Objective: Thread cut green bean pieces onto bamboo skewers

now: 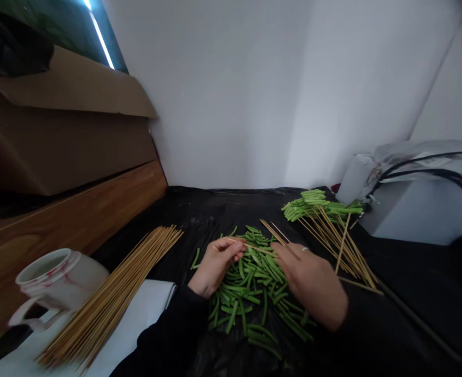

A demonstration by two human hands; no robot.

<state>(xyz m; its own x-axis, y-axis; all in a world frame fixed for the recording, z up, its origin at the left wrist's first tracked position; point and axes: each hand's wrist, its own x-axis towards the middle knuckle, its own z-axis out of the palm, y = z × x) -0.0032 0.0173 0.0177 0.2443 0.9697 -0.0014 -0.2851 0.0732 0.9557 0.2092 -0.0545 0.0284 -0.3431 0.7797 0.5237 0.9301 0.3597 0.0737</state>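
Observation:
A pile of cut green bean pieces (250, 285) lies on the black plastic sheet in front of me. Above the pile, a thin bamboo skewer (259, 248) runs between my two hands. The fingers of my left hand (217, 264) are pinched around its left end; whether a bean is pinched there too is hidden. At its right end, my right hand (313, 285) is closed, slightly blurred, with its fingertips partly hidden. Several more skewers (272, 230) stick out past that hand's fingers, apparently held in it.
A large bundle of bare skewers (115, 301) rests on white paper (152, 303) beside a white mug (64, 277). At the back right, skewers loaded with beans (313, 204) are stacked. A cardboard box (69, 131) stands left; a pale box with black cables (415, 204) stands right.

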